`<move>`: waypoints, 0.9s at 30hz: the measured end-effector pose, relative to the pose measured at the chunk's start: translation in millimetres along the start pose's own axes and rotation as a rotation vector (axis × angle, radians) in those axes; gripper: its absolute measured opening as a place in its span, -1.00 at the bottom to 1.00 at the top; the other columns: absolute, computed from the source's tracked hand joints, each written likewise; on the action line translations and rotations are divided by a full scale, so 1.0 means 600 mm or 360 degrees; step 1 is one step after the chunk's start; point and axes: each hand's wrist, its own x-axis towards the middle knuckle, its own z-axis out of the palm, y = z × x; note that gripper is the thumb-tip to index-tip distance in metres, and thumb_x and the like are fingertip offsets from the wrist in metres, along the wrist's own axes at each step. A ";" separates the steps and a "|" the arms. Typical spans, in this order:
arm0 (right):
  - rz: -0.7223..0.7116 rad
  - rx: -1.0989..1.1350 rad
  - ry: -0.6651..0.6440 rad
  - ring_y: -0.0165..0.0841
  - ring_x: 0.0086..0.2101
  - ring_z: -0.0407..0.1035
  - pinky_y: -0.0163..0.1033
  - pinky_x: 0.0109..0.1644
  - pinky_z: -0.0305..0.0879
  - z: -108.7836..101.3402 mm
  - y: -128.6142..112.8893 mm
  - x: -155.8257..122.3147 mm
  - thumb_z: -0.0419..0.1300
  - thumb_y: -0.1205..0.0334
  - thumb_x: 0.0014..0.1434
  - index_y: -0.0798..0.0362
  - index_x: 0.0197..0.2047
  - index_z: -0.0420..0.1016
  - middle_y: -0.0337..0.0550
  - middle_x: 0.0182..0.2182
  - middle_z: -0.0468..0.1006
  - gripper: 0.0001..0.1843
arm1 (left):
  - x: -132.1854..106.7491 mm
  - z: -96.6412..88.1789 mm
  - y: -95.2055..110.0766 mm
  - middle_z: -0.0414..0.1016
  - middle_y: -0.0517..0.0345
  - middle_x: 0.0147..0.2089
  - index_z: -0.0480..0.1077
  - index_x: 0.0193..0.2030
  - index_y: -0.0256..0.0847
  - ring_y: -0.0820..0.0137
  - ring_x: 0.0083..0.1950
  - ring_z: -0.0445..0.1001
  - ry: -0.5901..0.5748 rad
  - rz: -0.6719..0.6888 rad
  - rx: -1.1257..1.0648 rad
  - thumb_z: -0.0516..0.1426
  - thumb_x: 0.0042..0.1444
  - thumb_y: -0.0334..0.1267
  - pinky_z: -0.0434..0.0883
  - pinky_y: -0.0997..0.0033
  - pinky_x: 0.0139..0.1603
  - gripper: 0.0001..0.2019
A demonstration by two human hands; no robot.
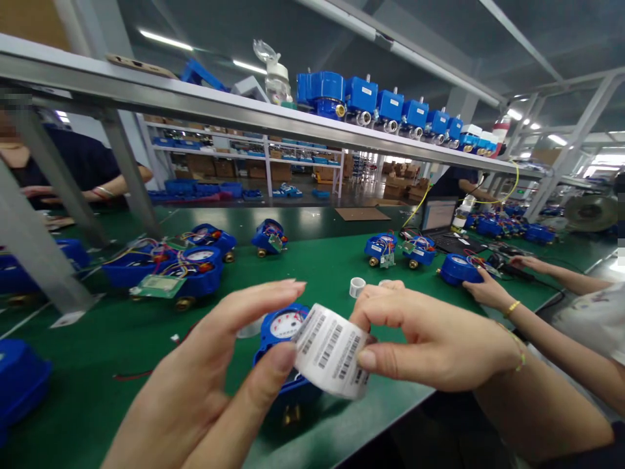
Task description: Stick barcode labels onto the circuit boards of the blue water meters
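Observation:
Between thumb and fingers, my right hand [420,332] pinches a curled roll of white barcode labels [329,352]. My left hand [215,371] is open, its thumb and forefinger spread apart, with the thumb tip at the roll's left edge; whether it touches cannot be told. Behind the labels sits a blue water meter [283,324] with a round white dial and a brass fitting below, partly covered by my hands and the roll. A small white ring-shaped roll [357,287] stands on the green table just beyond my right hand.
Several blue meters with loose wires and circuit boards [159,285] stand on the green table [322,260]. At right, a co-worker's hand [488,290] touches another blue meter [458,269] near a laptop [439,218]. A raised shelf [234,107] crosses ahead. Another person [73,163] is at left.

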 end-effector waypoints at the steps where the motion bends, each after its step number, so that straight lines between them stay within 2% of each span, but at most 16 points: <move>1: -0.0045 -0.0045 -0.0090 -0.30 -0.19 0.34 -0.13 -0.03 0.13 -0.007 -0.006 0.004 0.14 0.25 0.27 0.07 -0.24 0.44 -0.17 -0.28 0.53 -0.91 | 0.014 -0.009 0.007 0.36 0.34 0.24 0.24 0.18 0.24 0.31 0.23 0.35 -0.0194 -0.0032 -0.0008 0.14 0.24 -0.17 0.36 0.46 0.14 -0.61; 4: -0.0128 -0.0137 -0.0246 -0.30 -0.20 0.34 -0.12 -0.01 0.14 -0.023 -0.020 0.017 0.15 0.33 0.18 0.07 -0.28 0.43 -0.18 -0.30 0.52 -0.96 | 0.036 -0.027 0.020 0.43 0.23 0.17 0.21 0.20 0.14 0.30 0.16 0.42 -0.0631 -0.0135 -0.0084 0.12 0.25 -0.07 0.45 0.50 -0.03 -0.61; 6: -0.0171 -0.0123 -0.0329 -0.29 -0.19 0.34 -0.14 -0.02 0.15 -0.028 -0.026 0.027 0.15 0.36 0.11 0.07 -0.32 0.44 -0.20 -0.32 0.51 -0.94 | 0.033 -0.033 0.027 0.49 0.22 0.03 0.22 0.18 0.10 0.34 0.06 0.47 -0.0755 -0.0176 -0.0176 0.13 0.25 -0.09 0.45 0.49 -0.04 -0.63; 8: -0.0238 -0.0081 -0.0441 -0.28 -0.17 0.34 -0.17 -0.03 0.16 -0.029 -0.030 0.038 0.14 0.36 0.08 0.07 -0.35 0.46 -0.21 -0.34 0.50 -0.92 | 0.019 -0.035 0.033 0.52 0.23 -0.06 0.30 0.11 0.06 0.34 0.00 0.49 -0.0806 -0.0205 -0.0273 0.15 0.23 -0.11 0.44 0.47 -0.04 -0.69; 11: -0.0416 -0.0060 -0.0519 -0.29 -0.19 0.32 -0.20 -0.07 0.18 -0.022 -0.040 0.054 0.13 0.38 0.08 0.04 -0.44 0.44 -0.24 -0.39 0.48 -0.89 | -0.011 -0.033 0.043 0.55 0.16 -0.13 0.47 -0.15 -0.04 0.26 -0.06 0.49 -0.0788 -0.0296 -0.0398 0.17 0.19 -0.09 0.42 0.44 -0.06 -0.84; 14: -0.0561 -0.0183 -0.0525 -0.32 -0.26 0.30 -0.21 -0.10 0.19 -0.009 -0.054 0.069 0.13 0.40 0.10 0.01 -0.53 0.37 -0.25 -0.42 0.44 -0.80 | -0.041 -0.024 0.054 0.59 0.06 -0.19 0.58 -0.20 -0.11 0.17 -0.13 0.50 -0.0753 -0.0503 -0.0658 0.21 0.10 0.02 0.43 0.37 -0.10 -0.72; 16: -0.0608 -0.0301 -0.0522 -0.30 -0.27 0.29 -0.17 -0.11 0.19 0.002 -0.063 0.073 0.15 0.35 0.12 0.00 -0.51 0.39 -0.23 -0.41 0.44 -0.82 | -0.059 -0.015 0.061 0.59 0.04 -0.29 0.62 -0.20 -0.15 0.21 -0.26 0.48 -0.0708 -0.0695 -0.0903 0.26 0.03 0.05 0.41 0.40 -0.25 -0.66; 18: -0.0574 -0.0304 -0.0403 -0.27 -0.22 0.30 -0.13 -0.08 0.20 0.016 -0.067 0.068 0.18 0.31 0.12 0.00 -0.38 0.47 -0.20 -0.32 0.48 -0.93 | -0.078 -0.005 0.067 0.56 0.07 -0.41 0.65 -0.29 -0.20 0.33 -0.40 0.41 -0.0561 -0.0876 -0.1095 0.31 -0.02 0.00 0.34 0.48 -0.38 -0.70; 19: -0.0509 -0.0222 -0.0265 -0.26 -0.18 0.32 -0.12 -0.05 0.21 0.026 -0.067 0.060 0.18 0.30 0.13 0.00 -0.28 0.49 -0.18 -0.26 0.50 -0.92 | -0.087 0.001 0.069 0.56 0.09 -0.43 0.65 -0.32 -0.21 0.37 -0.42 0.39 -0.0432 -0.0959 -0.1148 0.33 -0.04 -0.05 0.33 0.50 -0.39 -0.74; 21: -0.0296 0.0076 0.0099 -0.28 -0.13 0.35 -0.14 -0.02 0.23 0.051 -0.065 0.038 0.16 0.29 0.19 -0.01 -0.11 0.44 -0.17 -0.16 0.50 -0.82 | -0.105 0.011 0.073 0.60 0.10 -0.40 0.65 -0.31 -0.20 0.37 -0.39 0.43 -0.0082 -0.1083 -0.1240 0.35 -0.03 -0.10 0.37 0.50 -0.32 -0.78; 23: -0.0092 0.0405 0.0417 -0.32 -0.15 0.37 -0.19 -0.04 0.27 0.088 -0.058 0.010 0.14 0.25 0.27 -0.01 -0.05 0.40 -0.18 -0.16 0.50 -0.82 | -0.119 0.021 0.075 0.64 0.09 -0.28 0.64 -0.23 -0.16 0.31 -0.26 0.50 0.0272 -0.1164 -0.1374 0.33 0.01 -0.13 0.42 0.44 -0.16 -0.78; 25: -0.0026 0.0617 0.0522 -0.34 -0.16 0.38 -0.23 -0.06 0.29 0.132 -0.049 -0.016 0.14 0.22 0.30 -0.02 -0.03 0.41 -0.20 -0.17 0.49 -0.82 | -0.129 0.029 0.078 0.65 0.08 -0.16 0.63 -0.16 -0.15 0.26 -0.14 0.52 0.0496 -0.1219 -0.1533 0.31 0.05 -0.18 0.43 0.39 -0.04 -0.78; 27: -0.0021 0.0718 0.0562 -0.34 -0.11 0.37 -0.23 0.00 0.28 0.175 -0.042 -0.032 0.14 0.23 0.31 -0.03 0.02 0.41 -0.19 -0.12 0.49 -0.78 | -0.134 0.036 0.082 0.65 0.07 -0.10 0.61 -0.12 -0.16 0.22 -0.05 0.52 0.0572 -0.1277 -0.1683 0.28 0.07 -0.23 0.43 0.36 0.00 -0.77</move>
